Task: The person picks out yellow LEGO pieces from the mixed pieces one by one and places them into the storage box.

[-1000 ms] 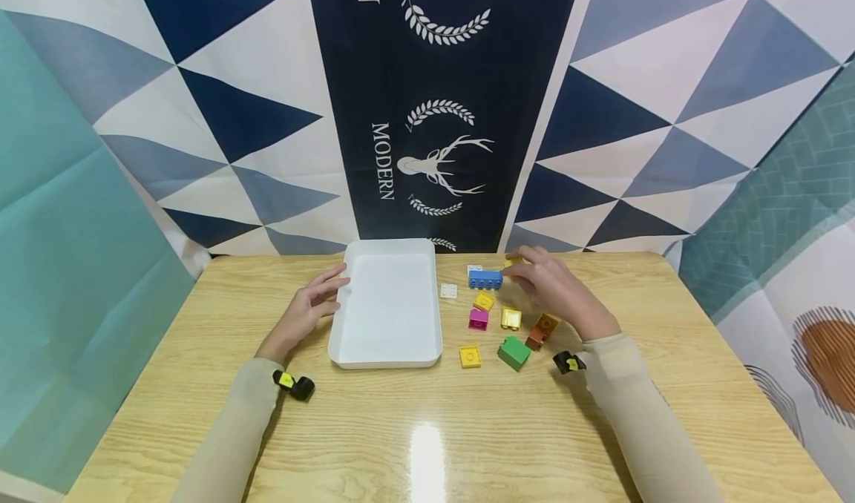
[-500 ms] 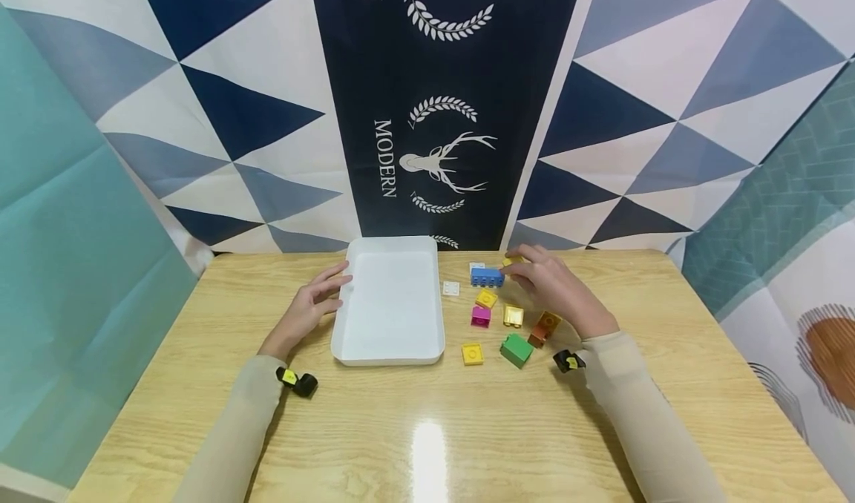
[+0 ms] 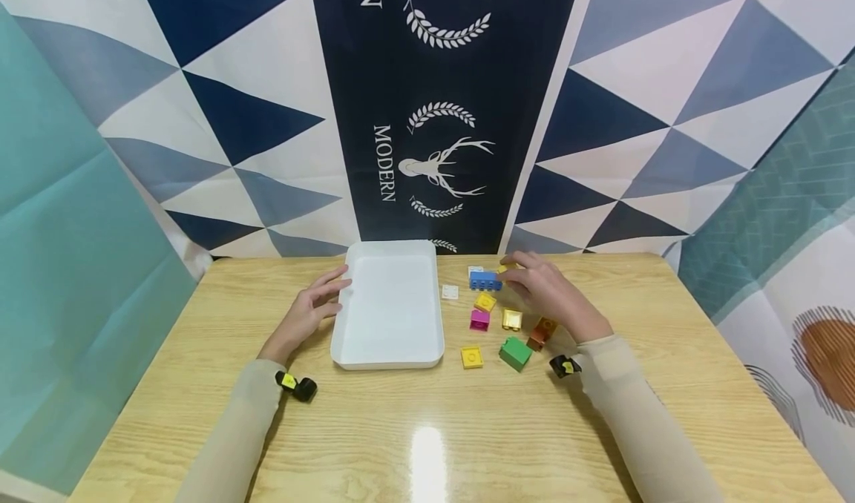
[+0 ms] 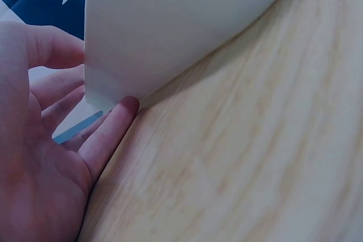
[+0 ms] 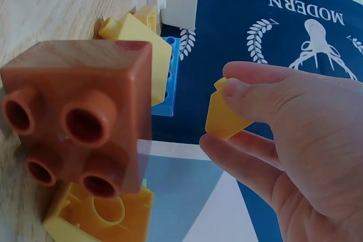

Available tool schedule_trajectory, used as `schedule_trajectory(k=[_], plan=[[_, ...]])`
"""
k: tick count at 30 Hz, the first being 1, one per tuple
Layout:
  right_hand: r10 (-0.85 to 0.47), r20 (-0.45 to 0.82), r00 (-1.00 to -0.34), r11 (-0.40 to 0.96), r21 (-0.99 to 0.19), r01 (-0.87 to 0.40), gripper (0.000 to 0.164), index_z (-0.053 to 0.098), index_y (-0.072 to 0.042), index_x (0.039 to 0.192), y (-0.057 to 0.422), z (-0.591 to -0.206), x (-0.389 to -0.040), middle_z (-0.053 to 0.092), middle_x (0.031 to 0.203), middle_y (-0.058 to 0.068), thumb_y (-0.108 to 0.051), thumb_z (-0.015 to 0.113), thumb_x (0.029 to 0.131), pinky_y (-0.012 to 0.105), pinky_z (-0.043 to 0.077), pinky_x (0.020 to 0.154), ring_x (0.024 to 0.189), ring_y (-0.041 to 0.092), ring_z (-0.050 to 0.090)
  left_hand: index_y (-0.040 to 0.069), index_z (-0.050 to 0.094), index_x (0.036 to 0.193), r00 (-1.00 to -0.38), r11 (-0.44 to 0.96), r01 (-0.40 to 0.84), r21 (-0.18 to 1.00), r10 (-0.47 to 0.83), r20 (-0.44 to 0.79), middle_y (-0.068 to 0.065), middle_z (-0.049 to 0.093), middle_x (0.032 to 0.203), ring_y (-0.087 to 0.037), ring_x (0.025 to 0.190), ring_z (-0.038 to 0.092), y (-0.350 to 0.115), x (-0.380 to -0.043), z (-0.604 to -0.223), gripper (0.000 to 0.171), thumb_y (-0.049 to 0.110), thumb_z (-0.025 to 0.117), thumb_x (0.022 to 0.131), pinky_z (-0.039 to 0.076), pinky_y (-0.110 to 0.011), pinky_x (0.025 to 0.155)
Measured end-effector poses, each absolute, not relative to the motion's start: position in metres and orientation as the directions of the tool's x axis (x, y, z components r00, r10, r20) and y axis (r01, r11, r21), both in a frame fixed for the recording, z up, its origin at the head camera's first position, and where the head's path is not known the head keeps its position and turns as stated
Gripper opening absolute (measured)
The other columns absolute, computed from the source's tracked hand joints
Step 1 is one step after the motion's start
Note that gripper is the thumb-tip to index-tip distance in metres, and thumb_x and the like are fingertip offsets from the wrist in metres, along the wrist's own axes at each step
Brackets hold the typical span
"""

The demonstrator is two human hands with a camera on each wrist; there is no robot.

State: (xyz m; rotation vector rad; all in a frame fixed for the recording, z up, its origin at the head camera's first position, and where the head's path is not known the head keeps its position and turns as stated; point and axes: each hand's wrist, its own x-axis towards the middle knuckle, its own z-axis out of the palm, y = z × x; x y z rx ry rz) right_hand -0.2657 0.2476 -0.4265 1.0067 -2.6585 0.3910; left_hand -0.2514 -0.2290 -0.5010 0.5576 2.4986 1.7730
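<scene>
My right hand pinches a yellow toy brick between thumb and fingers, at the back of the table. In the head view it is just right of a blue brick, and the fingers partly hide the yellow one. My left hand is at the left side of a white rectangular tray. Its fingers lie fairly straight, with the tips at the tray's rim. The left wrist view shows one fingertip against the tray's outer wall, low down by the table.
Right of the tray lie yellow bricks, a magenta brick, a green brick, a brown-orange brick and a flat white piece. A patterned cloth hangs behind the table's back edge.
The right hand has shifted slightly left with the yellow brick, closer to the blue brick. The left hand stays at the tray, and the head view sways a little.
</scene>
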Motion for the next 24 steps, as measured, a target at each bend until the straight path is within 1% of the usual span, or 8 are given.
schedule_trajectory(k=[6,12,17,24], plan=[[-0.591,0.339,-0.732,0.729,-0.165,-0.665,0.026,0.087,-0.002,0.119,0.248,-0.423,-0.265,0.076,0.134,0.023,0.008,0.083,0.095,0.057,0.069,0.104,0.122,0.042,0.074,-0.009,0.06,0.156,-0.937,0.295,0.271,0.916,0.3,0.18,-0.022,0.035,0.185,-0.048,0.172,0.03,-0.23,-0.253,-0.504,0.048,-0.003,0.062,0.108,0.035,0.003,0.117],[-0.567,0.312,-0.762,0.744,-0.203,-0.637,0.027,0.087,-0.003,0.121,0.249,-0.414,-0.265,0.075,0.137,0.022,0.009,0.08,0.098,0.057,0.067,0.108,0.125,0.042,0.072,-0.009,0.061,0.156,-0.939,0.3,0.263,0.917,0.297,0.172,-0.021,0.035,0.185,-0.047,0.173,0.031,-0.229,-0.253,-0.503,0.048,-0.003,0.062,0.109,0.036,0.002,0.117],[-0.575,0.322,-0.752,0.733,-0.204,-0.649,0.026,0.087,-0.002,0.12,0.249,-0.413,-0.267,0.076,0.136,0.022,0.009,0.08,0.098,0.057,0.067,0.108,0.125,0.042,0.072,-0.009,0.06,0.156,-0.937,0.293,0.266,0.918,0.301,0.175,-0.022,0.034,0.185,-0.049,0.171,0.033,-0.229,-0.252,-0.501,0.048,-0.003,0.062,0.108,0.037,0.002,0.116],[-0.582,0.311,-0.751,0.729,-0.208,-0.652,0.026,0.087,-0.003,0.12,0.245,-0.419,-0.272,0.076,0.136,0.024,0.008,0.08,0.097,0.057,0.067,0.107,0.124,0.043,0.073,-0.01,0.06,0.156,-0.937,0.281,0.261,0.923,0.302,0.173,-0.023,0.034,0.185,-0.048,0.173,0.03,-0.228,-0.252,-0.501,0.048,-0.004,0.062,0.108,0.037,0.002,0.117]])
